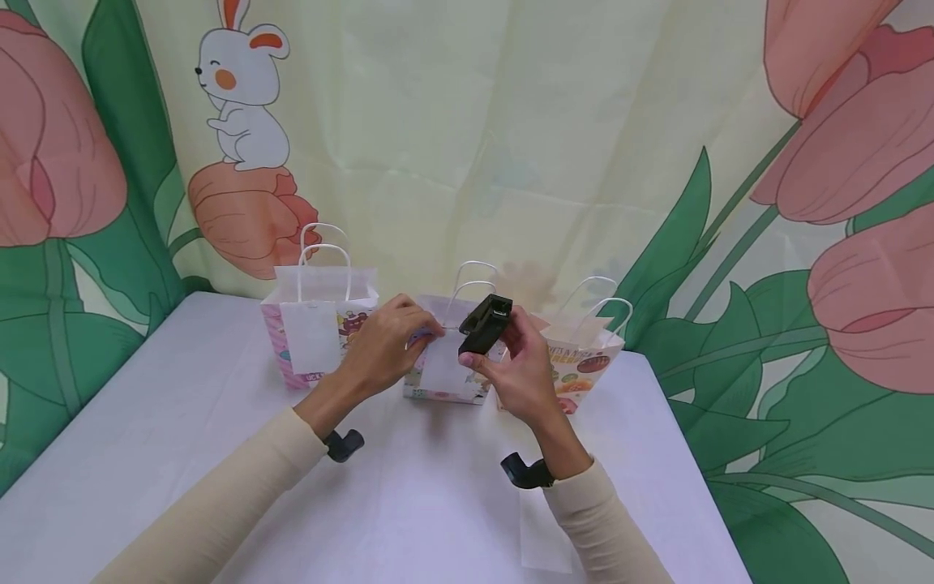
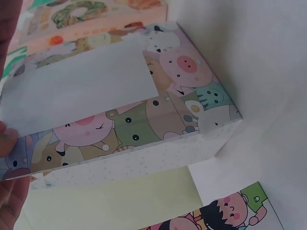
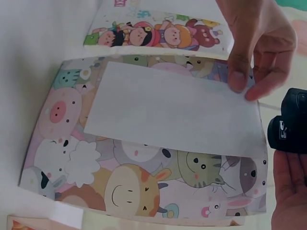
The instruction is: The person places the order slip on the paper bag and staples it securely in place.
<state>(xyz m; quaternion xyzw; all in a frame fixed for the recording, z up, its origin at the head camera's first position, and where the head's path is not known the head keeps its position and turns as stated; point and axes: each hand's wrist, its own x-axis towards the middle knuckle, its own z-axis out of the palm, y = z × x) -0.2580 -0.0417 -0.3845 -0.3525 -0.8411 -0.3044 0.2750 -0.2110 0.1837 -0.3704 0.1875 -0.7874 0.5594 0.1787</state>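
My left hand [image 1: 390,341] pinches the top edge of the middle paper bag [image 3: 134,187], which is printed with cartoon animals, together with a white sheet of paper [image 3: 168,110] lying flat on its front. The thumb shows on the sheet's corner in the right wrist view. My right hand [image 1: 529,373] grips a black stapler [image 1: 485,324] just right of the left fingers, at the height of the bag's top. A gap shows between stapler and sheet in the right wrist view. In the left wrist view only left fingertips [image 2: 7,141] appear, at the edge.
To the left stands a pink-sided paper bag [image 1: 273,341] with a white sheet [image 1: 310,337] on its front. A food-printed bag [image 1: 576,365] stands close on the right. Another white sheet [image 1: 543,535] lies on the white-covered table [image 1: 409,503] near the right forearm.
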